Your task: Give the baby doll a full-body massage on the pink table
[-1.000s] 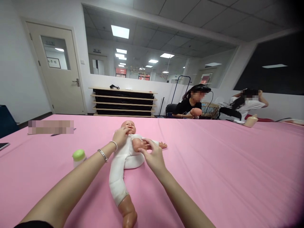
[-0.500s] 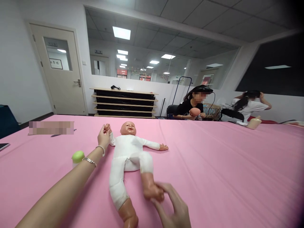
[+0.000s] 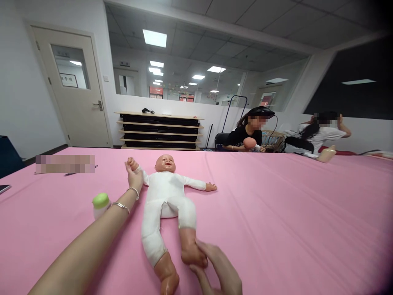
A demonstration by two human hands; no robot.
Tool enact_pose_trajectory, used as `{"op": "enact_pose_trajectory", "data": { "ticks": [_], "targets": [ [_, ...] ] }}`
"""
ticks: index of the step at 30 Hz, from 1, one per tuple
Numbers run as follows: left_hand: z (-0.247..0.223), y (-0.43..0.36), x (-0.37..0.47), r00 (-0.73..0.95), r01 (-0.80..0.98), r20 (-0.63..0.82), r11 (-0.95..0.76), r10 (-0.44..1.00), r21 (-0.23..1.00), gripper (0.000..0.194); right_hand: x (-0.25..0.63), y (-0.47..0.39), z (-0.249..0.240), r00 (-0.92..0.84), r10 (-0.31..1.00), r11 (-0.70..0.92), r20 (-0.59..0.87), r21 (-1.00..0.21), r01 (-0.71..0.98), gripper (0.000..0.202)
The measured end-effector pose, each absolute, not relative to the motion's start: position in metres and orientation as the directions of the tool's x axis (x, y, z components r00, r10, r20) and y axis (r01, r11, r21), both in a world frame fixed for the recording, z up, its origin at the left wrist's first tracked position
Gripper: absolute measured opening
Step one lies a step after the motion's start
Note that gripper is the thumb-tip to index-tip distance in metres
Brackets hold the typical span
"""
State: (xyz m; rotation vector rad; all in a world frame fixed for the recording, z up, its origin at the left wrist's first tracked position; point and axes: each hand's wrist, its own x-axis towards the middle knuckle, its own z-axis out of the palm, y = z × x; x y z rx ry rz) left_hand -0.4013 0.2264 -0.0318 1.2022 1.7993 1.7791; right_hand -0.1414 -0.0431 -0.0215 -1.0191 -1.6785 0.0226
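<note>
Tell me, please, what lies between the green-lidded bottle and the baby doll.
The head view shows the left forearm, wearing two bracelets, over pink cloth.

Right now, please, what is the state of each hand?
Left hand: closed, holding the doll's hand.
Right hand: partly closed, holding the doll's foot.

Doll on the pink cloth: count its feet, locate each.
2: one foot is at the right hand; the other foot is farther left in the picture, cut off by the bottom edge.
</note>
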Motion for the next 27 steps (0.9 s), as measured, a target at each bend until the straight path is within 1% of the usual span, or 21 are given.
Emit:
{"op": "enact_pose_trajectory", "data": {
  "ticks": [2, 4, 7, 11, 14, 16, 17, 18, 19, 20, 21, 22, 24, 25, 26, 27],
  "targets": [
    [-0.018, 0.229, -0.390, -0.490, 0.387, 0.350, -0.161, 0.799, 0.908, 0.080, -0.143, -0.023, 0.006, -0.116, 0.588, 0.676, 0.800, -0.408, 0.614, 0.029],
    [-0.008, 0.231, -0.379, -0.353, 0.484, 0.429, -0.229, 0.832, 0.844, 0.076, -0.146, 0.000, 0.025, -0.147, 0.605, 0.667, 0.783, -0.396, 0.631, 0.028],
    [-0.003, 0.230, -0.367, -0.150, 0.645, 0.501, -0.299, 0.852, 0.703, 0.066, -0.153, 0.037, 0.034, -0.133, 0.649, 0.647, 0.749, -0.451, 0.614, 0.031],
    [-0.008, 0.226, -0.358, 0.084, 0.842, 0.476, -0.318, 0.875, 0.436, 0.057, -0.161, 0.079, 0.021, -0.122, 0.723, 0.625, 0.680, -0.569, 0.534, 0.034],
    [-0.011, 0.221, -0.353, 0.182, 0.908, 0.472, -0.332, 0.863, 0.256, 0.053, -0.164, 0.100, 0.011, -0.107, 0.769, 0.587, 0.630, -0.631, 0.507, 0.039],
    [-0.010, 0.219, -0.350, 0.211, 0.922, 0.460, -0.332, 0.862, 0.201, 0.047, -0.165, 0.104, 0.010, -0.102, 0.782, 0.572, 0.614, -0.643, 0.509, 0.042],
    [-0.009, 0.218, -0.350, 0.217, 0.922, 0.453, -0.335, 0.864, 0.197, 0.046, -0.165, 0.103, 0.012, -0.105, 0.782, 0.573, 0.615, -0.640, 0.512, 0.043],
    [-0.007, 0.218, -0.350, 0.214, 0.916, 0.448, -0.338, 0.868, 0.217, 0.047, -0.163, 0.099, 0.014, -0.109, 0.774, 0.580, 0.624, -0.630, 0.515, 0.042],
    [-0.005, 0.218, -0.351, 0.199, 0.900, 0.445, -0.342, 0.873, 0.269, 0.050, -0.161, 0.093, 0.017, -0.113, 0.762, 0.592, 0.638, -0.615, 0.521, 0.040],
    [-0.003, 0.218, -0.354, 0.165, 0.868, 0.447, -0.344, 0.879, 0.357, 0.055, -0.157, 0.083, 0.020, -0.117, 0.746, 0.605, 0.656, -0.593, 0.531, 0.037],
    [-0.001, 0.220, -0.359, 0.110, 0.816, 0.449, -0.338, 0.887, 0.469, 0.061, -0.152, 0.072, 0.023, -0.121, 0.727, 0.617, 0.676, -0.566, 0.546, 0.033],
    [0.000, 0.222, -0.365, 0.027, 0.747, 0.435, -0.308, 0.900, 0.590, 0.067, -0.146, 0.058, 0.025, -0.127, 0.711, 0.624, 0.691, -0.537, 0.568, 0.030],
    [-0.003, 0.228, -0.383, -0.200, 0.590, 0.345, -0.169, 0.917, 0.790, 0.074, -0.131, 0.026, 0.024, -0.156, 0.685, 0.630, 0.711, -0.471, 0.617, 0.026],
    [-0.007, 0.232, -0.393, -0.321, 0.515, 0.279, -0.080, 0.905, 0.854, 0.074, -0.124, 0.009, 0.020, -0.174, 0.667, 0.638, 0.724, -0.436, 0.634, 0.025],
    [-0.013, 0.235, -0.404, -0.431, 0.451, 0.220, -0.002, 0.875, 0.893, 0.073, -0.118, -0.007, 0.015, -0.183, 0.648, 0.644, 0.739, -0.405, 0.649, 0.026],
    [-0.022, 0.238, -0.414, -0.510, 0.392, 0.185, 0.035, 0.840, 0.919, 0.071, -0.113, -0.022, 0.007, -0.189, 0.632, 0.649, 0.752, -0.381, 0.658, 0.029]
  ]
}}
